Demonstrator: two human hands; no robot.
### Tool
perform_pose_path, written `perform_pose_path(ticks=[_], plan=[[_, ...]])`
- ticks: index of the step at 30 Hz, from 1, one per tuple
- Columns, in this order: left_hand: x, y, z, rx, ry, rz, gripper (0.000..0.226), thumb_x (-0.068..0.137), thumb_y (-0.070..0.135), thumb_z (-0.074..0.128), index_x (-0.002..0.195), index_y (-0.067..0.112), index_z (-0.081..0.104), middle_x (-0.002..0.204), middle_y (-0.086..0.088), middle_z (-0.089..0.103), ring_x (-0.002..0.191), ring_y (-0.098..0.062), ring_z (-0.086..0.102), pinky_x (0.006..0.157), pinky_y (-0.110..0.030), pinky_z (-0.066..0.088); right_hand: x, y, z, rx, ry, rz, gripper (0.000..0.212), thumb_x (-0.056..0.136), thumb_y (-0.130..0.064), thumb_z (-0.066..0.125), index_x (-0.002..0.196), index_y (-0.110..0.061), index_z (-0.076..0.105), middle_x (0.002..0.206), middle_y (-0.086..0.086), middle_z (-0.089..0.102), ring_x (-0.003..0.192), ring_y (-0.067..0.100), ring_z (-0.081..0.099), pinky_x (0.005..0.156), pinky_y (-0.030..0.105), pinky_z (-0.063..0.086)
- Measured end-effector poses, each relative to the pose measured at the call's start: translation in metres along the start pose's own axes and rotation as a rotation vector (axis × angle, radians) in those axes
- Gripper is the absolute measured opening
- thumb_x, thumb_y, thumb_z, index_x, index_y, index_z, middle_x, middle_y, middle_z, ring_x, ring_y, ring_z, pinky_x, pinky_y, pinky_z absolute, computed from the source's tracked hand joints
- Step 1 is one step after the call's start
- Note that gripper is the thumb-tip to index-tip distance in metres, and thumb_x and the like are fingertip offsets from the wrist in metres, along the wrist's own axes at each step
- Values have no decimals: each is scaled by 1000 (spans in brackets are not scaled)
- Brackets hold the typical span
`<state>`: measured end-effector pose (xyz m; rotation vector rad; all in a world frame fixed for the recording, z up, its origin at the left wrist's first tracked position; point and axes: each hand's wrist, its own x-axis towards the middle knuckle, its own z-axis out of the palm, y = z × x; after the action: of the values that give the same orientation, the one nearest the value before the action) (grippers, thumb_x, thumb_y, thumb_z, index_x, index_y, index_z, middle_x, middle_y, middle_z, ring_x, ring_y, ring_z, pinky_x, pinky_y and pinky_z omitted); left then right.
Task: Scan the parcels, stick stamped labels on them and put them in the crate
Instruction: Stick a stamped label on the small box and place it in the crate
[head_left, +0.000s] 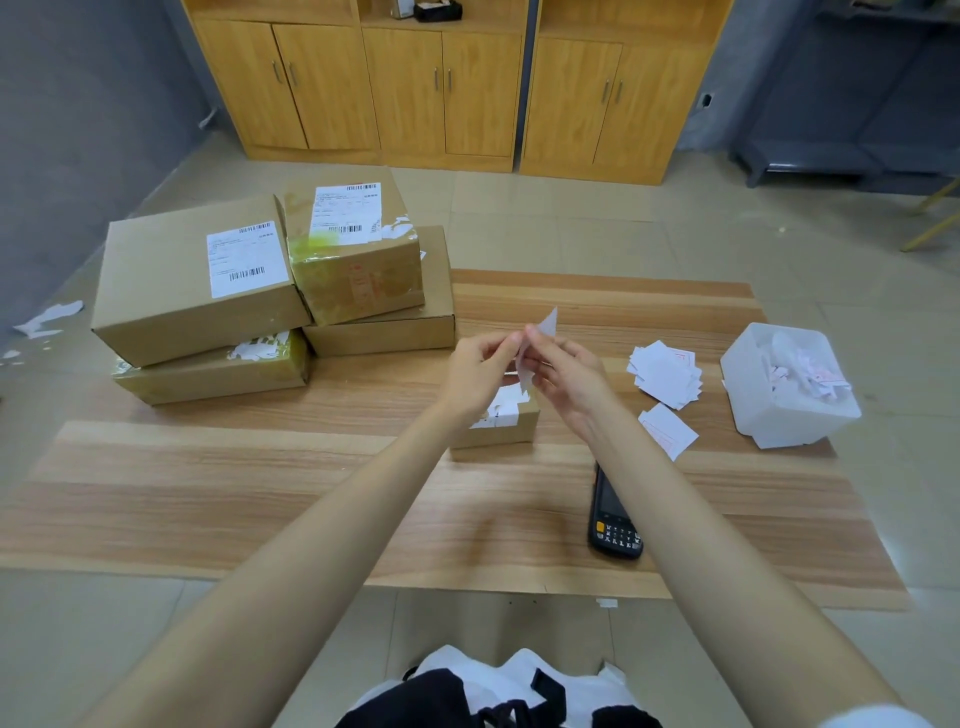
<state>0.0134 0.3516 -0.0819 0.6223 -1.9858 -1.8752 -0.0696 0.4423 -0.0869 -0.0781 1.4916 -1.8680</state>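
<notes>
Pinching a small white paper label (537, 347) between them, the left hand (480, 371) and right hand (563, 374) hover above a small brown cardboard parcel (501, 423) on the wooden desk (260, 493); at right, a translucent white plastic tub (779, 410) holds crumpled paper scraps (810, 371).

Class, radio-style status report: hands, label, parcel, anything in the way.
Both hands, left and right, pinching one label, grip shut. Small parcel right below, unobstructed. Scanner lying on table, clear of it.
</notes>
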Motion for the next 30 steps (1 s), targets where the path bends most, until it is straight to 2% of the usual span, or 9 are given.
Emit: perform_pose_path(ticks=[2, 4, 10, 13, 18, 23, 25, 27, 30], plan=[[-1, 1, -1, -64, 35, -29, 26, 98, 15, 47, 106, -1, 67, 94, -15, 69, 86, -22, 68, 80, -30, 57, -1, 0, 1, 3, -4, -46, 13, 83, -16, 71, 92, -8, 68, 80, 2, 68, 69, 10, 63, 65, 18, 51], [-1, 1, -3, -93, 47, -35, 26, 97, 12, 49, 107, -5, 65, 98, -22, 67, 90, -28, 67, 84, -37, 56, -2, 1, 3, -14, -12, -65, 11, 83, -13, 70, 92, -8, 69, 80, 2, 69, 67, 7, 64, 67, 18, 51], [-2, -2, -8, -75, 49, -34, 25, 97, 12, 51, 108, -6, 62, 102, -27, 65, 96, -36, 65, 87, -43, 55, -2, 4, 3, -49, -10, -55, 17, 83, -18, 71, 94, -6, 72, 83, 5, 70, 72, 10, 66, 66, 17, 51], [-1, -4, -8, -69, 38, -33, 22, 96, 12, 51, 106, -4, 63, 100, -21, 67, 93, -30, 65, 87, -40, 55, -2, 5, 4, -60, -2, -52, 20, 82, -21, 72, 94, -6, 72, 86, 7, 70, 79, 15, 66, 72, 20, 51], [1, -6, -8, -68, 35, -37, 21, 96, 12, 52, 105, -3, 64, 97, -18, 68, 92, -28, 67, 87, -39, 56, -3, 4, 3, -56, 6, -71, 11, 83, -17, 71, 91, -10, 72, 89, 7, 71, 82, 15, 66, 75, 19, 53], [3, -7, -9, -78, 20, -31, 19, 95, 14, 54, 102, -1, 65, 92, -12, 70, 89, -21, 68, 83, -32, 57, -3, 4, 2, -72, 17, -72, 15, 83, -15, 70, 96, -8, 71, 100, 12, 70, 95, 20, 65, 92, 29, 50], [3, -8, -9, -74, 12, -26, 16, 94, 12, 55, 102, 1, 64, 93, -12, 70, 90, -22, 68, 85, -35, 57, -4, 3, 2, -41, 2, -73, 15, 83, -15, 71, 95, -7, 72, 97, 12, 71, 88, 19, 69, 89, 26, 54], [3, -9, -10, -54, 13, -16, 14, 93, 10, 57, 102, 3, 65, 93, -10, 70, 92, -21, 68, 86, -36, 56, -4, 1, 1, -40, -15, -93, 15, 83, -15, 71, 95, -6, 72, 91, 10, 73, 80, 15, 72, 79, 20, 56], [5, -9, -11, 12, 32, 7, 13, 92, 9, 58, 103, 6, 65, 91, -10, 71, 92, -21, 69, 85, -36, 57, -3, 1, 0, -97, -34, -125, 18, 84, -15, 70, 98, -4, 72, 92, 11, 73, 82, 16, 72, 71, 17, 55]])
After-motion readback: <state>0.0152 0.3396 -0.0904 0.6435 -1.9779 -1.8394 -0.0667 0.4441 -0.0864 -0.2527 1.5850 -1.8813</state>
